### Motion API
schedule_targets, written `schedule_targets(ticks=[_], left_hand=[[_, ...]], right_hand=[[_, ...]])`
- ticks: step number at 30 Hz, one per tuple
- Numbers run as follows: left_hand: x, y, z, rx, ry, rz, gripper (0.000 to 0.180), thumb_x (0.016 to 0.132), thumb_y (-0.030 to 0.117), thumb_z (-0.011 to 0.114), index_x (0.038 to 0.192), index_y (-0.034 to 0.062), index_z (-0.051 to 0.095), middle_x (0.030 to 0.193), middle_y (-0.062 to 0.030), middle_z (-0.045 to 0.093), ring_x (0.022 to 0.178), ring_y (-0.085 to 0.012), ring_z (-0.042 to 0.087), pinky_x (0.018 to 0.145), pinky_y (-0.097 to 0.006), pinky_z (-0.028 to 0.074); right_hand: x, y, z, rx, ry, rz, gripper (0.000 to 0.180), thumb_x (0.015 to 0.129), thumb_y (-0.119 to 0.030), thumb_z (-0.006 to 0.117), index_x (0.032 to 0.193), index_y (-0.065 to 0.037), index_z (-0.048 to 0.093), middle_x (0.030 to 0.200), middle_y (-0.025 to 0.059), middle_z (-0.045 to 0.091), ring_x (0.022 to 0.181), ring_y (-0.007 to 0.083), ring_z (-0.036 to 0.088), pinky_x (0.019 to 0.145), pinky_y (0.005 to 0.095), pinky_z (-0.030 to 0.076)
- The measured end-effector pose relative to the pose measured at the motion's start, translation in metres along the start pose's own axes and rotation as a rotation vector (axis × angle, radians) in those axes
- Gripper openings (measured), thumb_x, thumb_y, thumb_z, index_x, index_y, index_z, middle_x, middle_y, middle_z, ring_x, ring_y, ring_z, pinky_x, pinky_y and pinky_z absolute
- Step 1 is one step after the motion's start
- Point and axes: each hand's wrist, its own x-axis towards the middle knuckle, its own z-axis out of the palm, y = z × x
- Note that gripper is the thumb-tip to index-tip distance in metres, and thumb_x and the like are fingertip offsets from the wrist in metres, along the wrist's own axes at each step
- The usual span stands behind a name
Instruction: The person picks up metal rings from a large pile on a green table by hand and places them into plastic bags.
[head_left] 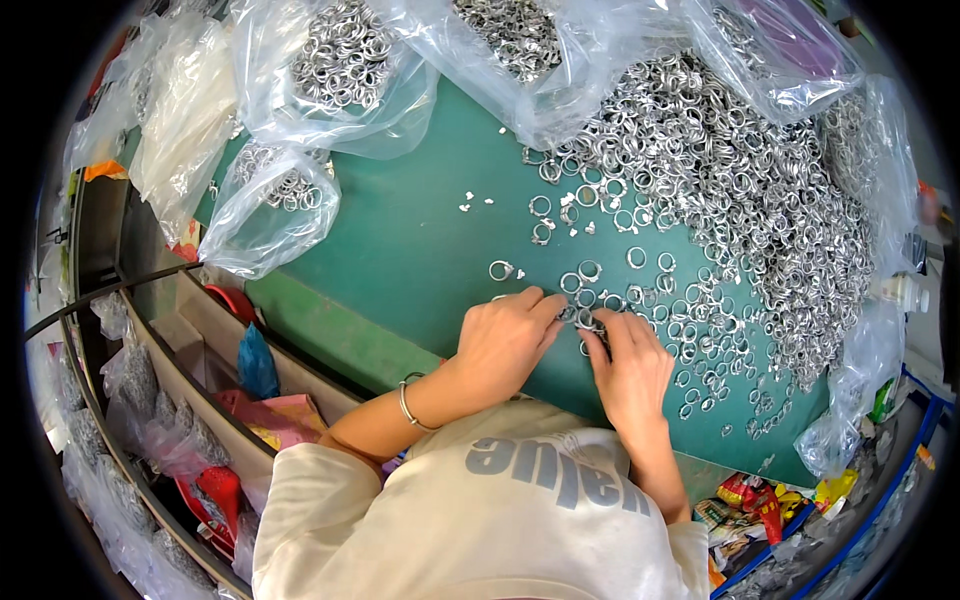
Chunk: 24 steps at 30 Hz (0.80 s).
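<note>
My left hand (505, 342), a bangle on its wrist, is closed with thumb and fingertips at a silver metal ring (567, 314). Close beside it, my right hand (632, 366) pinches at another ring (586, 320), its fingers bent down toward the table. The fingertips partly hide both rings, and I cannot tell whether the two touch. Several loose rings (590, 271) lie just beyond my fingers on the green table top (400, 240). A single ring (500, 270) rests apart from them, past my left hand.
A large heap of silver rings (740, 190) covers the table's right side. Clear plastic bags of rings (345, 60) line the far edge, and a smaller bag (275, 215) lies at left. Small white bits (470, 200) are scattered mid-table. An open drawer (210, 310) is at left.
</note>
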Motion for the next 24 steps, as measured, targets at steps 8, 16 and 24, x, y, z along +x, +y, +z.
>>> schedule_targets(ticks=[8, 16, 24], left_hand=[[-0.006, -0.012, -0.011, 0.026, -0.004, -0.046, 0.021, 0.07, 0.007, 0.068, 0.09, 0.0073, 0.061, 0.065, -0.0045, 0.05, 0.05, -0.022, 0.05, 0.047, -0.033, 0.04], [-0.006, -0.003, -0.017, -0.009, 0.024, -0.124, 0.019, 0.071, 0.008, 0.07, 0.088, 0.0064, 0.062, 0.064, -0.0055, 0.048, 0.052, -0.0205, 0.049, 0.048, -0.031, 0.04], [-0.009, -0.01, -0.028, -0.441, 0.106, -0.309, 0.008, 0.077, -0.001, 0.062, 0.085, 0.0001, 0.064, 0.066, -0.006, 0.055, 0.055, -0.011, 0.051, 0.052, -0.023, 0.039]], right_hand=[[-0.014, 0.014, -0.012, -0.109, 0.122, 0.253, 0.02, 0.074, -0.007, 0.065, 0.094, -0.007, 0.059, 0.075, 0.0084, 0.057, 0.067, 0.027, 0.057, 0.055, 0.0371, 0.046], [0.012, 0.0, 0.008, 0.029, 0.088, -0.031, 0.011, 0.076, -0.008, 0.064, 0.084, -0.006, 0.057, 0.074, 0.0061, 0.05, 0.062, 0.0215, 0.052, 0.052, 0.0325, 0.043], [0.006, 0.014, -0.013, 2.042, -0.184, 0.464, 0.006, 0.078, 0.001, 0.049, 0.084, 0.0, 0.048, 0.086, 0.0143, 0.05, 0.059, 0.0133, 0.048, 0.047, 0.022, 0.037]])
